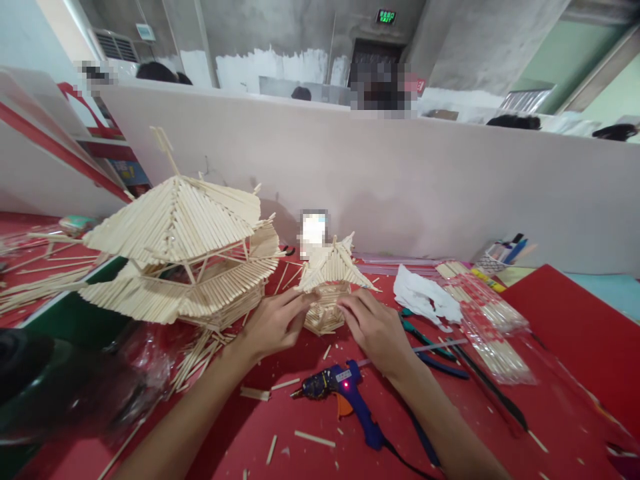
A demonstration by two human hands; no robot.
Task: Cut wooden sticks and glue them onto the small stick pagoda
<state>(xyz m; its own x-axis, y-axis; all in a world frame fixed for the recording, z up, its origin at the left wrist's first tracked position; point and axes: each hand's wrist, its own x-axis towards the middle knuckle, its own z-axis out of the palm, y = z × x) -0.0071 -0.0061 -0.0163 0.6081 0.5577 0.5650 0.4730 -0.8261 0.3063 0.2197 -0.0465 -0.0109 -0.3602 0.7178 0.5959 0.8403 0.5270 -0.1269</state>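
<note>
A small pavilion model (pixel 327 310) built of pale wooden sticks, with a pointed roof (pixel 336 263), stands on the red tabletop (pixel 295 427). My left hand (pixel 277 323) grips its left side with fingers bent at the roof edge. On the opposite side, my right hand (pixel 375 327) has thumb and fingers closed at the model's right edge. Parts of both hands' fingertips are hard to make out against the sticks. Just in front lies a blue hot glue gun (pixel 345 387), its red light on and its nozzle pointing left.
A larger stick pavilion (pixel 180 247) stands at left, near loose sticks (pixel 200 353) and a blurred dark object (pixel 50 387). To the right are crumpled tissue (pixel 425 297), pliers (pixel 440 363), bagged sticks (pixel 493 333) and a pen basket (pixel 493 260). A white partition (pixel 400 167) rises behind.
</note>
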